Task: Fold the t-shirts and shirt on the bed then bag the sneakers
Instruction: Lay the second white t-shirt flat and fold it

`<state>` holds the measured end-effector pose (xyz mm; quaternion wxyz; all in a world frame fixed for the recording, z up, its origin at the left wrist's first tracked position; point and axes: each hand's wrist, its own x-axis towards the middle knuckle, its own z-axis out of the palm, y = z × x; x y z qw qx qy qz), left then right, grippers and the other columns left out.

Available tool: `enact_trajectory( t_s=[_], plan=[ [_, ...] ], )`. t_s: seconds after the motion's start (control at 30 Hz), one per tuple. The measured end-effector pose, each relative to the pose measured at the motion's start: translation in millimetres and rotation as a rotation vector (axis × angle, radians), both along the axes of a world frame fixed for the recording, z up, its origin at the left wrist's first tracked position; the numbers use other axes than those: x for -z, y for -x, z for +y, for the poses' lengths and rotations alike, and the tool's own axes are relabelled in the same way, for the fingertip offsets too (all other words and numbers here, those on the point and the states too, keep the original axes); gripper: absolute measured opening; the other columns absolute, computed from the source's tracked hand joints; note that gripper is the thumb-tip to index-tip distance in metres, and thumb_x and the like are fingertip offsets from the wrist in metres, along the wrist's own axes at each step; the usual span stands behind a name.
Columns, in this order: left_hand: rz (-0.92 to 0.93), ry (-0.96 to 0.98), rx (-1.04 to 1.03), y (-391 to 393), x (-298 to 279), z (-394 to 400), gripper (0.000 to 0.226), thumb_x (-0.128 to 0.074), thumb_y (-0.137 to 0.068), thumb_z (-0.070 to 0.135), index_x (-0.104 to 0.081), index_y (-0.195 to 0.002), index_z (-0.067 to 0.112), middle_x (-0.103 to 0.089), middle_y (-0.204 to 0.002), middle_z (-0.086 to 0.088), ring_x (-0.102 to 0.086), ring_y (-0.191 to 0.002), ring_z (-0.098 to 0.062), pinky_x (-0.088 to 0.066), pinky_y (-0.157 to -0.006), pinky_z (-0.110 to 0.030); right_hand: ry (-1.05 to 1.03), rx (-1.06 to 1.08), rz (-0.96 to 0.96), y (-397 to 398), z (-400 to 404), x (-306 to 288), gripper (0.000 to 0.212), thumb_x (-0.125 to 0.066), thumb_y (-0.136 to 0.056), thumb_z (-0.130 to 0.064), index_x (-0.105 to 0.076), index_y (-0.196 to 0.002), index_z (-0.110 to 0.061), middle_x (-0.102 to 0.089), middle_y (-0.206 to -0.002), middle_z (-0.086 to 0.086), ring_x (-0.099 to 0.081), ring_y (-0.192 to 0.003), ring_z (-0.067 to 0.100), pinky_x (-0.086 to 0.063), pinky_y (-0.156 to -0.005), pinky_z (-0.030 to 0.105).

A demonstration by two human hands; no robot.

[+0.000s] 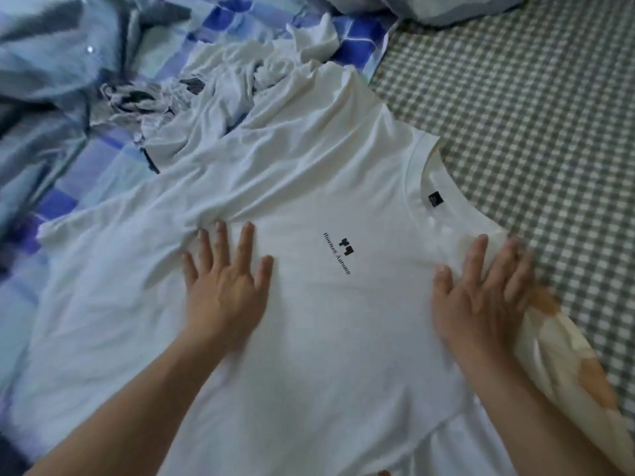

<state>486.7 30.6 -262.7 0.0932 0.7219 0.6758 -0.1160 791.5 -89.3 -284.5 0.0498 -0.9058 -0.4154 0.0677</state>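
A white t-shirt [309,187] with a small black chest print lies spread front-up across the bed, its collar toward the right. My left hand [225,276] presses flat on its middle with fingers spread, and cloth bunches into wrinkles at the fingertips. My right hand [481,286] lies flat on the shirt's shoulder near the collar, fingers straight. Under that hand a cream sleeve with orange stains [567,359] runs toward the lower right. More white garments [240,73] sit crumpled behind the shirt. No sneakers or bag are in view.
A blue and white patchwork quilt [103,156] covers the left side, with a blue-grey garment [44,63] heaped at the top left. A grey checked sheet [532,115] covers the right side. A pillow [446,8] lies at the top edge.
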Motion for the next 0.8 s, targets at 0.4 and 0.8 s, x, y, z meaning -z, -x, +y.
enact_trajectory(
  t_s=[0.4,0.8],
  plan=[
    [-0.052,0.07,-0.36,158.2,9.6,73.7,0.069,-0.008,-0.097,0.07,-0.003,-0.16,0.044,0.002,-0.171,0.0,0.001,-0.157,-0.027,-0.001,-0.126,-0.05,0.13,-0.617,0.02,92.4,197.2,9.6,0.071,-0.012,-0.098,-0.065,-0.007,-0.161,-0.033,0.004,-0.17,0.003,0.005,-0.156,0.024,0.002,-0.125,0.047],
    [-0.048,-0.026,-0.038,160.0,0.6,-130.7,0.067,-0.007,-0.1,0.066,-0.009,-0.162,0.039,0.002,-0.171,0.0,0.008,-0.157,-0.024,-0.002,-0.126,-0.051,0.215,-0.78,-0.082,99.2,132.0,-1.3,0.07,-0.009,-0.1,-0.062,-0.005,-0.162,-0.03,0.003,-0.17,0.003,0.005,-0.156,0.024,0.0,-0.126,0.047]
  ],
)
